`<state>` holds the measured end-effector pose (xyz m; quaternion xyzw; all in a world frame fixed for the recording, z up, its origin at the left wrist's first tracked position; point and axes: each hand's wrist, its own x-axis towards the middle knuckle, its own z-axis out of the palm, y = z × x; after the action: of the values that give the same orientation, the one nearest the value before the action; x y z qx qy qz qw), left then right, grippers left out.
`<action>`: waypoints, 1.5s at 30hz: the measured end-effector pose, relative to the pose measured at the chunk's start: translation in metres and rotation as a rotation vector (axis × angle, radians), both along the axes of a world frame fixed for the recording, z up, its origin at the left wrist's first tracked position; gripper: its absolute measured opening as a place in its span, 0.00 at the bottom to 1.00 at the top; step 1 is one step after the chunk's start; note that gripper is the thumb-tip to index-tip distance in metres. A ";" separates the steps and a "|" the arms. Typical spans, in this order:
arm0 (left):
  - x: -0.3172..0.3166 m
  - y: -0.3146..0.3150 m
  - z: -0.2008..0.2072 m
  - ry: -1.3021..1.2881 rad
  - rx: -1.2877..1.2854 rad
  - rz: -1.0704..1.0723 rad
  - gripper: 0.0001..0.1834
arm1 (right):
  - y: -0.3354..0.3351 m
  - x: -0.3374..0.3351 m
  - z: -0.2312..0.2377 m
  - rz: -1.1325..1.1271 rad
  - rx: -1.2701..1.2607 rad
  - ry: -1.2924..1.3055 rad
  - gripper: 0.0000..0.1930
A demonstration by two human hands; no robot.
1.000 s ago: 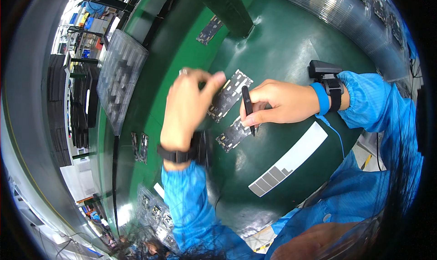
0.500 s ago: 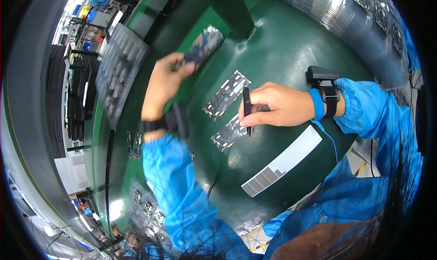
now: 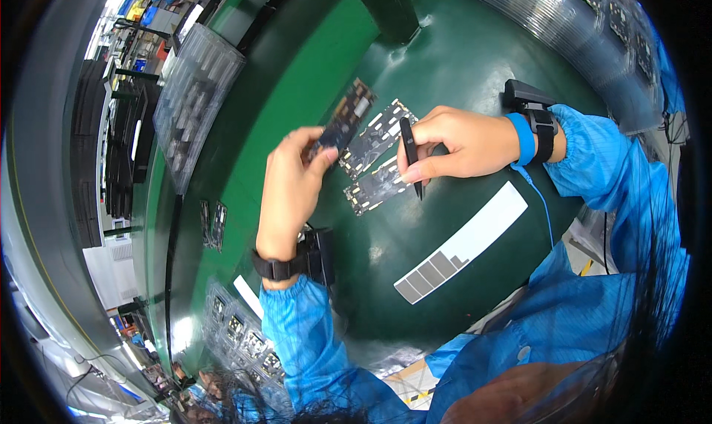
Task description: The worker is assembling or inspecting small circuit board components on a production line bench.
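A dark circuit board is raised in my left hand, pinched at its near end between thumb and fingers. It is tilted and slightly blurred. Two more circuit boards lie side by side on the green mat: one board just right of the held one, and a nearer board, partly covered by my right hand. That hand is closed round a slim black pen-like tool, whose lower end points down beside the nearer board. I cannot tell the tool's exact kind.
A white sheet with grey labels lies below my right hand. Clear plastic trays stand stacked at the far right; another tray is at the left. Small boards and a tray of parts lie left of my forearm. A green post rises behind.
My left hand has come nearer and to the right, bringing the held board close beside the ones on the mat. My right hand keeps its hold on the black tool, close to the boards.
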<state>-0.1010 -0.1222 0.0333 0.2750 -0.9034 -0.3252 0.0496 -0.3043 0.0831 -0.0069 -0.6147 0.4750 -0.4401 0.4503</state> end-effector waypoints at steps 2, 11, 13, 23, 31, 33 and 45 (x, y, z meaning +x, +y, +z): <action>-0.013 -0.009 -0.002 0.034 -0.017 -0.012 0.18 | -0.002 -0.003 -0.001 0.012 0.007 0.007 0.09; -0.024 0.020 -0.024 0.125 -0.123 -0.316 0.27 | -0.003 -0.001 -0.002 -0.019 0.002 0.030 0.10; -0.016 0.029 -0.023 0.126 -0.213 -0.354 0.24 | -0.001 -0.001 -0.001 -0.055 -0.002 0.026 0.10; 0.029 0.065 -0.021 -0.011 -0.367 -0.146 0.23 | 0.003 0.014 -0.002 -0.152 0.009 -0.075 0.10; 0.047 0.159 0.040 0.000 -0.174 -0.351 0.25 | 0.005 -0.006 0.017 -0.126 -0.003 -0.159 0.12; 0.046 0.211 0.039 -0.192 0.180 -0.434 0.34 | 0.006 -0.004 0.022 -0.112 -0.006 -0.190 0.12; 0.025 0.242 -0.034 -0.001 -0.274 -0.392 0.44 | 0.025 0.005 0.002 0.058 0.028 0.056 0.13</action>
<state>-0.0763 0.1202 -0.0003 0.0852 -0.9752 -0.2029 0.0222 -0.2997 0.1086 -0.0051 -0.6339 0.4754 -0.4030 0.4579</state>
